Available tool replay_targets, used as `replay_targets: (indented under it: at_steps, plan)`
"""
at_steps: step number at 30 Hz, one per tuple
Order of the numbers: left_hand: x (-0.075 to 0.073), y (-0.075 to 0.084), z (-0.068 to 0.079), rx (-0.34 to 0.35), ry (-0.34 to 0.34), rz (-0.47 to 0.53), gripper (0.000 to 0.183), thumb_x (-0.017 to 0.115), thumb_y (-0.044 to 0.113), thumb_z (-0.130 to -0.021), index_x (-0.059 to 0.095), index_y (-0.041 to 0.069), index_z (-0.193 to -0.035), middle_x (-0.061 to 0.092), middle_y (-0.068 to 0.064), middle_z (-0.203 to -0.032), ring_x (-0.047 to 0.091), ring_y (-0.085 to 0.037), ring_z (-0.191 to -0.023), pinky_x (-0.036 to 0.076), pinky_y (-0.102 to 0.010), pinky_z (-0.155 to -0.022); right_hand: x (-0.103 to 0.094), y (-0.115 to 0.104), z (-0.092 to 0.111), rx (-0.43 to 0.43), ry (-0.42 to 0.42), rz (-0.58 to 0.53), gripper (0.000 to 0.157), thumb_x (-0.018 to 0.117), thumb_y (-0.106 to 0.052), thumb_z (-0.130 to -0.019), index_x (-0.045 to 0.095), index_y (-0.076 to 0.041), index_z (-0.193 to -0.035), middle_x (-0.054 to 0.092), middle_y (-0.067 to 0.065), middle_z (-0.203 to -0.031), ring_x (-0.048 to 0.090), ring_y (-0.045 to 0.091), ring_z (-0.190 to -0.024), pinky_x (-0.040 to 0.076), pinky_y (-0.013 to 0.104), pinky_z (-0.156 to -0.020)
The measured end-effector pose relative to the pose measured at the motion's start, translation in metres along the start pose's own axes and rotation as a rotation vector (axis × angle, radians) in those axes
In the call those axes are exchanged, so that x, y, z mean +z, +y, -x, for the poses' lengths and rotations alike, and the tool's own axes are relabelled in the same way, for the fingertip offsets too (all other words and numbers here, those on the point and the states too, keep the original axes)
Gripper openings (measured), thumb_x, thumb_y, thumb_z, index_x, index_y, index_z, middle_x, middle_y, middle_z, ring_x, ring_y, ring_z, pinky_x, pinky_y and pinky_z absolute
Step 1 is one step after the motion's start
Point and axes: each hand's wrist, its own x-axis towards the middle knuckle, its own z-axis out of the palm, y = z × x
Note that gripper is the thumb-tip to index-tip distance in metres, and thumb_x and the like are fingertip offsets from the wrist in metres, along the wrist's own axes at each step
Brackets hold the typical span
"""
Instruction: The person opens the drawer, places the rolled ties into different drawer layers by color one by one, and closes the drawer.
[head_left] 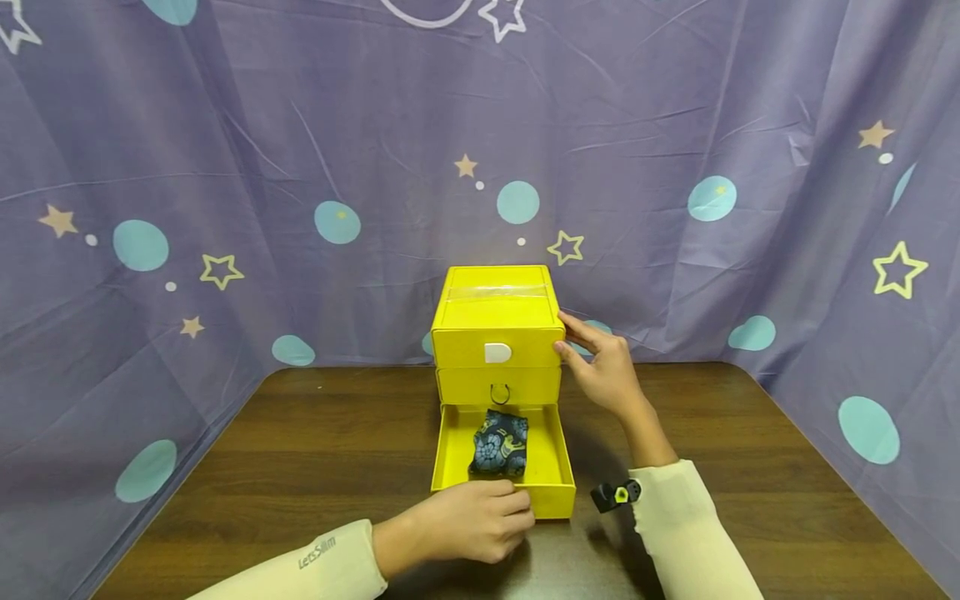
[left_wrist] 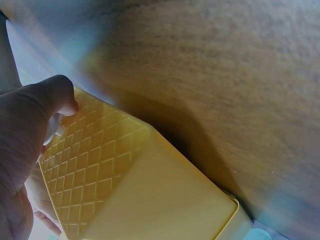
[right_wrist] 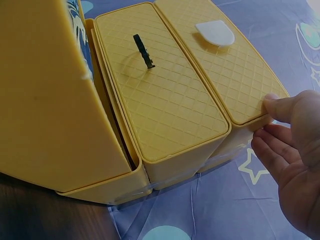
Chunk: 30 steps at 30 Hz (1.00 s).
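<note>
A yellow drawer cabinet with stacked drawers stands on the table. Its bottom drawer is pulled out, and a folded dark-blue patterned cloth lies inside. In front of that drawer is my left hand, its fingers curled. The left wrist view shows it pinching the drawer's white handle, mostly hidden behind the thumb. My right hand touches the cabinet's upper right corner, thumb on the top drawer's front and fairly straight fingers against the side.
The middle drawer is closed and has a dark ring-shaped pull. A white tab marks the top drawer. Behind the brown wooden table hangs a purple curtain with stars and dots. Clear tape crosses the cabinet top.
</note>
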Motion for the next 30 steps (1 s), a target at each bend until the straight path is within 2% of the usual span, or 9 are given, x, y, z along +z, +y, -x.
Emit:
replay_targets:
  at_steps: [8,18,24,30]
  plan:
    - [0.0034,0.0005,0.0009,0.003,0.008,0.008,0.034,0.045,0.022,-0.104,0.071,0.035,-0.086,0.056,0.010,-0.093,0.053,-0.014,-0.090,0.043,-0.025,-0.074,0.0007,0.0005,0.0006,0.010,0.001,0.016,0.044,0.072,0.011,-0.089,0.060,0.016,-0.131,0.067,0.030,-0.124,0.070,0.041,-0.106,0.058,0.043,-0.089]
    - [0.0047,-0.0002,0.0027,-0.007,-0.006,0.005,0.035,0.043,0.020,-0.104,0.071,0.034,-0.088,0.057,0.010,-0.095,0.053,-0.014,-0.091,0.042,-0.025,-0.075,0.0003,-0.0004,-0.0008,0.002,-0.003,-0.004,0.044,0.071,0.012,-0.089,0.059,0.016,-0.132,0.067,0.030,-0.124,0.070,0.042,-0.106,0.058,0.049,-0.089]
    - [0.0068,-0.0010,0.0040,-0.002,-0.006,0.002,0.033,0.045,0.022,-0.103,0.071,0.034,-0.087,0.057,0.010,-0.095,0.053,-0.014,-0.091,0.043,-0.025,-0.075,0.0001,-0.0007,-0.0002,0.005,-0.009,-0.004,0.045,0.072,0.012,-0.089,0.059,0.016,-0.132,0.067,0.030,-0.124,0.070,0.041,-0.106,0.058,0.047,-0.090]
    - [0.0088,-0.0030,0.0047,0.007,-0.004,-0.002,0.043,0.037,0.017,-0.106,0.071,0.035,-0.087,0.058,0.010,-0.095,0.053,-0.014,-0.090,0.042,-0.024,-0.074,-0.0003,-0.0005,-0.0002,0.004,-0.010,-0.005,0.045,0.072,0.011,-0.090,0.060,0.015,-0.132,0.067,0.029,-0.124,0.070,0.040,-0.106,0.058,0.046,-0.090]
